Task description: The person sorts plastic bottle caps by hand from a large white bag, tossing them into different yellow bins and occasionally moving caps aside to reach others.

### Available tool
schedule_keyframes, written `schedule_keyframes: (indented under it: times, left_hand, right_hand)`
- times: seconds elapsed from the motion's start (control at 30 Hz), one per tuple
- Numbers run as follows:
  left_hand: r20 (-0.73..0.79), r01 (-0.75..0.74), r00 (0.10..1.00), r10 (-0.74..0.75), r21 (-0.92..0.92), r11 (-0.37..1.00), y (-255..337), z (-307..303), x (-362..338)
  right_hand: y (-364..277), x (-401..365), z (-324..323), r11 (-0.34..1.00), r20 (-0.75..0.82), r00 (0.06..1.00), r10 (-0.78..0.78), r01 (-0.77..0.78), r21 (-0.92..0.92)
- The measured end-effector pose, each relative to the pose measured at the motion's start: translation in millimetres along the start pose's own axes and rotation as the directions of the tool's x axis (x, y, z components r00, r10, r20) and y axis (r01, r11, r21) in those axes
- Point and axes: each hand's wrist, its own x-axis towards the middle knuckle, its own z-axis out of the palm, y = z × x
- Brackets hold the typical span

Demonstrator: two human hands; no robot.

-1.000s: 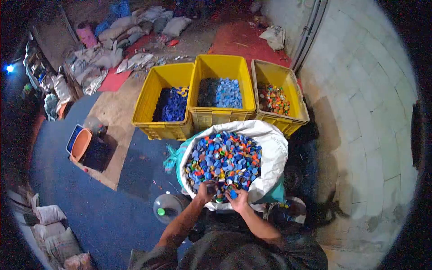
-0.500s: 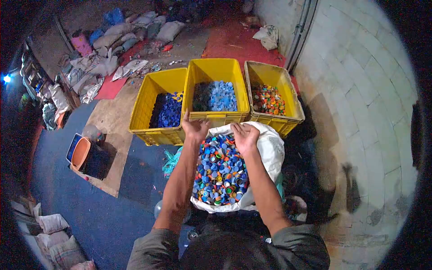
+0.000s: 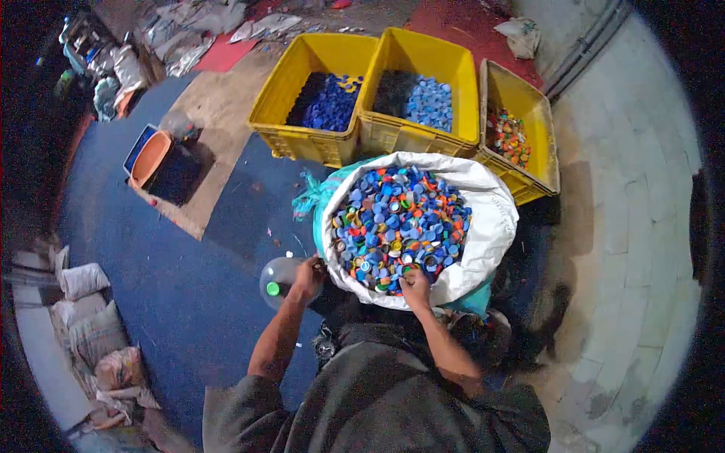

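Note:
A white sack with its mouth rolled wide is full of mixed plastic bottle caps, mostly blue with some orange, green and white ones. At the near edge of these caps is my right hand, its fingers curled together; whatever they hold is too small to make out. My left hand is beside the sack's near left rim, with bent fingers whose tips are partly hidden. Next to it on the floor lies a clear round plastic container with a green cap.
Beyond the sack stand three yellow crates: one with dark blue caps, one with light blue caps, one with orange and mixed caps. An orange basin is at left. A block wall closes the right side.
Both hands have come back from above the sack's far side near the crates to its near edge, and the fingers have curled in. The view has tilted down and turned.

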Motion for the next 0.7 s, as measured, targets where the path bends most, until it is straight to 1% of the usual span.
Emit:
schedule_keyframes:
  times: [0.03, 0.07, 0.13, 0.17, 0.2, 0.27, 0.3, 0.37, 0.4, 0.47, 0.5, 0.6, 0.63, 0.7]
  left_hand:
    - [-0.061, 0.086, 0.994, -0.088, -0.049, 0.995, -14, -17, 8]
    - [-0.078, 0.062, 0.995, -0.069, -0.085, 0.994, -20, -23, 5]
    - [-0.116, 0.023, 0.992, -0.041, -0.153, 0.988, -30, -19, -13]
    - [-0.190, -0.001, 0.982, 0.000, -0.003, 1.000, -30, -13, -24]
    - [-0.210, -0.021, 0.977, 0.028, 0.037, 0.999, -30, -9, -33]
    - [-0.241, -0.063, 0.966, 0.089, 0.115, 0.991, -33, -7, -40]
    - [-0.244, -0.048, 0.968, 0.054, 0.031, 0.998, -38, -8, -39]
    - [-0.235, -0.077, 0.967, 0.094, 0.080, 0.994, -45, -16, -41]
    - [-0.230, -0.092, 0.967, 0.113, 0.102, 0.991, -44, -17, -45]
    - [-0.243, -0.084, 0.964, 0.103, 0.085, 0.993, -47, -23, -44]
    - [-0.248, -0.083, 0.964, 0.098, 0.073, 0.994, -47, -24, -47]
    - [-0.276, -0.080, 0.956, 0.095, 0.065, 0.995, -46, -32, -45]
    - [-0.286, -0.078, 0.953, 0.094, 0.067, 0.995, -48, -34, -43]
    - [-0.276, -0.113, 0.951, 0.136, 0.098, 0.989, -48, -38, -39]
  right_hand:
    - [5, 1, 11, 0.994, 0.058, 0.998, -0.021, 0.027, -0.102]
    - [-14, 1, 17, 0.997, 0.126, 0.992, 0.015, -0.004, -0.083]
    - [-30, 8, 39, 0.980, 0.133, 0.986, -0.104, 0.125, -0.157]
    - [-37, 11, 54, 0.984, 0.115, 0.990, -0.080, 0.097, -0.150]
    - [-27, 18, 73, 0.990, 0.109, 0.986, -0.126, 0.132, -0.050]
    - [-92, 24, 74, 0.976, 0.106, 0.994, 0.007, 0.017, -0.216]
    - [-99, 29, 83, 0.964, 0.091, 0.995, -0.028, 0.051, -0.260]
    - [-107, 34, 100, 0.930, 0.068, 0.993, -0.095, 0.113, -0.349]
    - [-108, 36, 108, 0.918, 0.061, 0.995, -0.084, 0.101, -0.383]
    - [-109, 40, 123, 0.890, 0.048, 0.997, -0.067, 0.081, -0.448]
    - [-123, 40, 124, 0.872, 0.037, 0.999, 0.022, -0.001, -0.489]
    - [-120, 44, 136, 0.836, 0.018, 0.999, 0.041, -0.025, -0.548]
    - [-125, 44, 138, 0.829, -0.011, 0.999, 0.048, -0.046, -0.557]
    - [-121, 45, 141, 0.813, -0.003, 0.998, 0.061, -0.051, -0.581]
